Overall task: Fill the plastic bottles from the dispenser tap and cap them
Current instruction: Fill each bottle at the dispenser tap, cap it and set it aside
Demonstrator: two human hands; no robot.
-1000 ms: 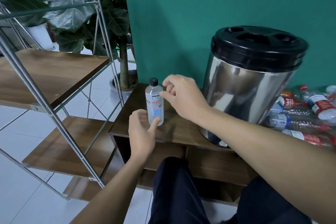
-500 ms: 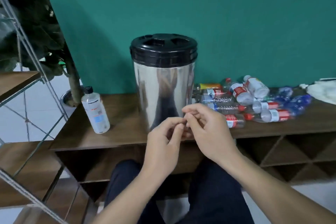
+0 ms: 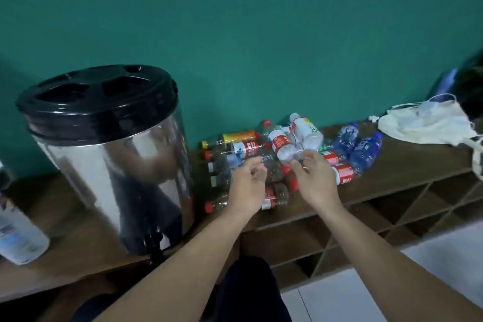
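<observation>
Here, both hands' fingers hang loosely curled, empty, over heaped bottles point(image 3: 282, 154) beside the dispenser point(image 3: 117, 159).

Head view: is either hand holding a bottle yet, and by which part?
Neither holds one. The right hand reaches with fingers spread at the base of a red-labelled bottle; contact cannot be told. The left hand is loosely curled, empty.

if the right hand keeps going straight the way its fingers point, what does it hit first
Most likely the clear plastic bottle with the red label, lying on the pile: the right hand has fingertips right at its base. Whether they touch is unclear.
</observation>
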